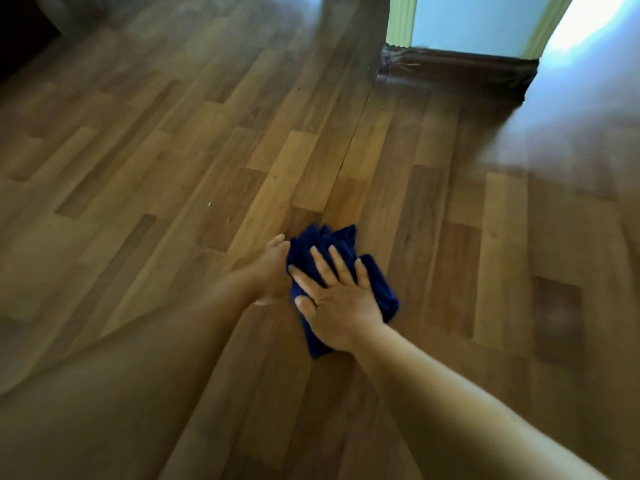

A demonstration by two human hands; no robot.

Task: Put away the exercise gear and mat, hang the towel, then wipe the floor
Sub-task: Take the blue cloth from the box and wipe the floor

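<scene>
A crumpled dark blue cloth lies on the brown wooden plank floor near the middle of the view. My right hand lies flat on top of it, fingers spread and straight, pressing it down. My left hand is at the cloth's left edge, touching it; its fingers are partly hidden behind the cloth, so its hold is unclear. The frame is blurred by motion.
A dark wooden threshold crosses a doorway at the upper right, with pale green door frames on either side and a light floor beyond. A dark shape fills the upper left corner.
</scene>
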